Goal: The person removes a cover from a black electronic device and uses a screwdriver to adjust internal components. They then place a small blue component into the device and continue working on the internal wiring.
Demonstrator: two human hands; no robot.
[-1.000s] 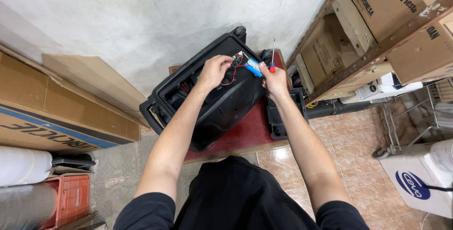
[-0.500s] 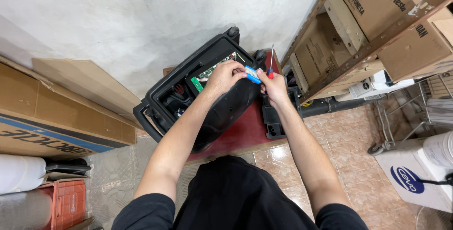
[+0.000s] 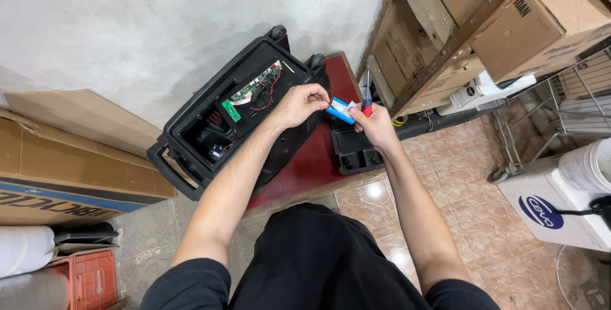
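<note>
Seen from above, a seated person in black reaches both bare arms forward over a red table (image 3: 318,157). The right hand (image 3: 375,125) grips a red-handled screwdriver (image 3: 367,97) upright and pinches one end of a small blue battery cell (image 3: 340,110), while the left hand (image 3: 302,103) pinches its other end with fingertips pressed together. Just beyond, an opened black speaker case (image 3: 191,151) shows a green circuit board (image 3: 254,87) and red wires, with stacked cardboard boxes (image 3: 509,17) farther right.

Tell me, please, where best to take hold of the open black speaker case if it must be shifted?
Probably by the bar handle at the black speaker case's near-left end, coming from the left side: it stands clear of the body, and both hands are busy to the right.
</note>
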